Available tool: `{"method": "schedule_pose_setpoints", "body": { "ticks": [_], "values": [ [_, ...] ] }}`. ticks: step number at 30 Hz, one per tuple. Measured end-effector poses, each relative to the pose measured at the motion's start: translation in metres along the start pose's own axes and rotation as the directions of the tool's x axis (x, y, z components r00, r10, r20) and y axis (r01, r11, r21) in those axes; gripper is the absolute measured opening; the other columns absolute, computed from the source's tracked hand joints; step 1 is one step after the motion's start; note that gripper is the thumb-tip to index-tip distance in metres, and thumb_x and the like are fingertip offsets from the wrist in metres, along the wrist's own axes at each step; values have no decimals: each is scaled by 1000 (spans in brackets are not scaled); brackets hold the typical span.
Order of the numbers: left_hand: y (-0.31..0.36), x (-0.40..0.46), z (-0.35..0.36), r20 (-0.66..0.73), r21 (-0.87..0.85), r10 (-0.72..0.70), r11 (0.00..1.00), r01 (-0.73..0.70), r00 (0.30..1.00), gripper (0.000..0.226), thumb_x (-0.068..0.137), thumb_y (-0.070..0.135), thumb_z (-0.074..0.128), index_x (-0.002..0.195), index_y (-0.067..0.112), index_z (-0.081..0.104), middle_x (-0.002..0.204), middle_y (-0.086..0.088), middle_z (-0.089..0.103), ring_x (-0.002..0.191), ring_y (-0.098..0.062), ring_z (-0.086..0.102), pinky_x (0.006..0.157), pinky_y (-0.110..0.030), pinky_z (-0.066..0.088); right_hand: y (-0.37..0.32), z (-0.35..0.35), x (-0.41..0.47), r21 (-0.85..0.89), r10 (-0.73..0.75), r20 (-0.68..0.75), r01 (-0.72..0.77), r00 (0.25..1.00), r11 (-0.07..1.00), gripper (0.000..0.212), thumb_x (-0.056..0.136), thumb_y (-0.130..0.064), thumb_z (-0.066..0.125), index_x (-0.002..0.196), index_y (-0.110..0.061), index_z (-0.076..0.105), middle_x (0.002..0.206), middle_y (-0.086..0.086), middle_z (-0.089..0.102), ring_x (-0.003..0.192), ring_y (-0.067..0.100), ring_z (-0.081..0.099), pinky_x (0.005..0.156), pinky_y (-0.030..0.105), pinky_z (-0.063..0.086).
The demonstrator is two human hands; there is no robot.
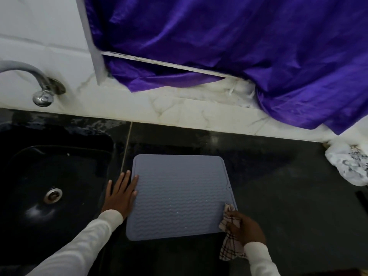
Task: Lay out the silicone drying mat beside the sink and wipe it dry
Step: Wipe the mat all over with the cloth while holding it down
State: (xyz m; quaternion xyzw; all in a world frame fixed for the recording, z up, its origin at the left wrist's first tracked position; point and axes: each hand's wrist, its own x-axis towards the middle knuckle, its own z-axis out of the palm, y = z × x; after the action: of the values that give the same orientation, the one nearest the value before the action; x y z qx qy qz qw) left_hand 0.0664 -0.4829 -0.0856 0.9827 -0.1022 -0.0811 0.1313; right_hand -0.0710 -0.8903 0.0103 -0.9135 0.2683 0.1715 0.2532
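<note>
A grey silicone drying mat with a wavy ribbed surface lies flat on the dark counter, just right of the black sink. Small water drops dot its middle. My left hand rests flat with straight fingers on the mat's left edge. My right hand grips a checked white-and-red cloth at the mat's lower right corner; part of the cloth hangs below the hand.
A chrome tap juts from the white tiled wall above the sink. Purple fabric drapes over the window ledge at the back. A crumpled white bag sits at the counter's right edge.
</note>
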Motion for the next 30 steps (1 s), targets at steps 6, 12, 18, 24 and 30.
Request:
{"method": "schedule_pose_setpoints", "body": {
  "ticks": [6,12,18,24,30],
  "values": [
    [4,-2,-7,28,-4,-14,1000,14,1000,66,85,57,-4,149,37,-9,156,9,-18,142,-9,-18,114,-43,-16,16,-2,3,63,8,-48,-5,999,998,35,82,-36,70,114,-46,62,118,-4,67,103,19,63,83,28,48],
    [6,-2,-9,39,-9,-60,998,60,997,66,86,57,-1,149,39,-1,159,9,-8,144,-9,-12,112,-41,-16,1,-5,3,230,-85,-29,90,996,969,36,85,-27,71,120,-34,63,123,-12,62,106,5,57,84,10,39],
    [7,-3,-10,48,-3,-47,999,47,998,60,89,57,0,147,44,-7,158,10,-12,143,-8,-15,114,-41,-16,-71,19,-1,377,-383,-46,371,923,849,26,88,-13,67,112,-21,66,124,-8,61,101,1,65,83,21,54],
    [8,-1,-11,47,-42,-50,998,51,998,67,83,62,-1,147,44,-1,157,12,-10,144,-7,-13,114,-42,-14,-159,95,-12,42,-597,124,597,793,801,43,89,-47,43,129,-35,52,132,3,52,114,26,55,94,37,46],
    [15,1,-10,55,-36,-108,993,110,993,63,88,54,9,149,40,0,159,10,-8,144,-9,-13,114,-43,-14,-158,124,0,-167,-583,196,612,789,773,42,99,-33,41,140,-36,36,128,16,43,102,40,58,86,47,50]
  ]
}}
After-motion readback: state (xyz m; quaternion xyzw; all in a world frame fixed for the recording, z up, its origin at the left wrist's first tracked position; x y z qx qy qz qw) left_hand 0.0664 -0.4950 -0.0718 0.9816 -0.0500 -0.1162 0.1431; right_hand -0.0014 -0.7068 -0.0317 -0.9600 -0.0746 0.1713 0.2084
